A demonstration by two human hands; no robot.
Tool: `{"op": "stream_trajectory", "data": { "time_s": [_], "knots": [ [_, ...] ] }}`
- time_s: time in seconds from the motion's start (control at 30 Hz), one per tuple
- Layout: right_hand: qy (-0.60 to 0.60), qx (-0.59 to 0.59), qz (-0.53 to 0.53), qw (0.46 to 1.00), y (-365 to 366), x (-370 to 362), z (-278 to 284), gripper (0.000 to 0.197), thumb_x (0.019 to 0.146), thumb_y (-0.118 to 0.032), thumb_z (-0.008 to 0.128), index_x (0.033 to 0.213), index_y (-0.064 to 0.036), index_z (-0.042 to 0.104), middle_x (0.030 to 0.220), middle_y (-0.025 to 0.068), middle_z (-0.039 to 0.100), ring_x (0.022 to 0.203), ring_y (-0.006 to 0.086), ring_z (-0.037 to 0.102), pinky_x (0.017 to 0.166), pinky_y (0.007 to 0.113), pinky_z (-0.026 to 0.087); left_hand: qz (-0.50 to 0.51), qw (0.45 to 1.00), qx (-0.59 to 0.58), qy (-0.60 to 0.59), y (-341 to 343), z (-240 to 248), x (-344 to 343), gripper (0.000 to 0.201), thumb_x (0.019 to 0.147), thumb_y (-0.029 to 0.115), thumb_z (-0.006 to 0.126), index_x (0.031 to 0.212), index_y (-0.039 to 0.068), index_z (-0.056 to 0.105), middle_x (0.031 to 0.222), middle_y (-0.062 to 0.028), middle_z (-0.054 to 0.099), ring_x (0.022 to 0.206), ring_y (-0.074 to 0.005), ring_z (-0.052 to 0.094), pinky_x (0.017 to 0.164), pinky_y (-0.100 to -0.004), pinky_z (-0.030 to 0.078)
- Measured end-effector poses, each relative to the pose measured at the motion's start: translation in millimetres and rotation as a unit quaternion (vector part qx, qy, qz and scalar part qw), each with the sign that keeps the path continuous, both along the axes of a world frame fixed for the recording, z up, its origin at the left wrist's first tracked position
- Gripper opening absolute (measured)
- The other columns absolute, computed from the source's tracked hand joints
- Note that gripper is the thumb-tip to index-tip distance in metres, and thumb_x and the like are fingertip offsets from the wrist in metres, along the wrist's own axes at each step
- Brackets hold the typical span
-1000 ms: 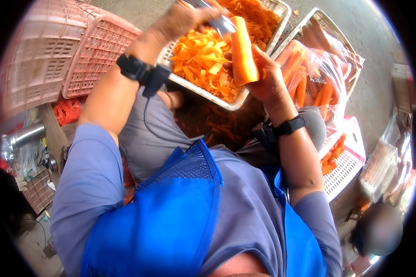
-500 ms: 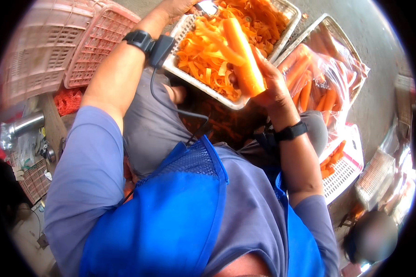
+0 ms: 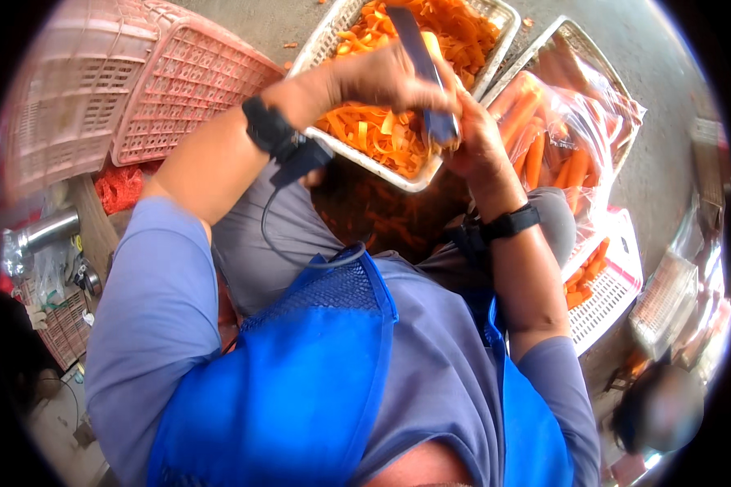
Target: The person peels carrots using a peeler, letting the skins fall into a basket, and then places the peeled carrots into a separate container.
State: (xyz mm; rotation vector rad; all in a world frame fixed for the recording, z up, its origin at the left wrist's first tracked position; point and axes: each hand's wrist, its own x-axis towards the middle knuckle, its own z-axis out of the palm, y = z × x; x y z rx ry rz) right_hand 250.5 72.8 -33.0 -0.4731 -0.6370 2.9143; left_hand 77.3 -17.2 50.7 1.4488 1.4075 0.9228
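Carrot hidden behind both hands point(image 3: 430, 105), peeler point(image 3: 425, 69)

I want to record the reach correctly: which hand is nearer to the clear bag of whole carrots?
Right. The right hand is just beside the bag of whole carrots, at its left edge. The left hand is farther left, over the white basket of carrot peels, holding the peeler.

A long grey-bladed peeler point(image 3: 424, 69) slants down from the upper left, gripped between the left hand's fingers point(image 3: 398, 81), its lower end meeting the mostly hidden carrot point(image 3: 433, 50) just above the right hand's fingers point(image 3: 471, 130).
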Motion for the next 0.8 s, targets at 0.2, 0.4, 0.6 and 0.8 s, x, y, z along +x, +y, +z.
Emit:
{"op": "stream_trajectory", "data": {
  "time_s": [0.2, 0.4, 0.6, 0.8],
  "knots": [
    [0.032, -0.034, 0.063, 0.997, -18.1, -1.2, 8.3, 0.052, 0.106, -0.044, 0.041, 0.132, -0.0002, 0.050, 0.103, 0.0191, 0.067, 0.082, 0.0304, 0.068, 0.073, 0.037, 0.056, 0.214, 0.975, -0.046, -0.032, 6.2, -33.1, -109.3, 0.021, 0.093, 0.021, 0.067, 0.088, 0.001, 0.071, 0.076, -0.0057, 0.071, 0.061, -0.0099, 0.064, 0.052, -0.0231, 0.049],
    [-0.010, -0.010, -0.015, 1.000, -10.9, -2.1, 13.4, 0.051, 0.103, -0.039, 0.053, 0.133, 0.0013, 0.050, 0.108, 0.0157, 0.066, 0.088, 0.0282, 0.068, 0.081, 0.038, 0.057, 0.309, 0.947, -0.008, -0.081, -2.4, -37.4, -115.1, 0.017, 0.096, 0.013, 0.061, 0.095, -0.001, 0.070, 0.082, -0.0096, 0.072, 0.073, -0.0168, 0.070, 0.062, -0.0269, 0.055],
    [-0.029, -0.017, -0.020, 0.999, -2.1, -5.4, 2.2, 0.047, 0.105, -0.036, 0.045, 0.134, 0.0014, 0.051, 0.108, 0.0168, 0.067, 0.090, 0.0281, 0.069, 0.080, 0.039, 0.058, 0.158, 0.987, 0.011, -0.008, -3.7, 8.5, -47.3, 0.016, 0.094, 0.020, 0.066, 0.099, 0.005, 0.071, 0.084, -0.0047, 0.071, 0.069, -0.0104, 0.065, 0.056, -0.0228, 0.049],
    [-0.054, 0.022, -0.002, 0.998, -6.9, -0.5, 14.1, 0.048, 0.106, -0.042, 0.039, 0.129, -0.0014, 0.053, 0.102, 0.0149, 0.067, 0.082, 0.0266, 0.068, 0.072, 0.039, 0.057, 0.034, 0.999, -0.028, -0.017, 0.4, 2.3, 2.4, 0.014, 0.091, 0.021, 0.071, 0.095, 0.007, 0.072, 0.079, -0.0004, 0.067, 0.063, -0.0080, 0.061, 0.052, -0.0216, 0.046]
  ]
}}
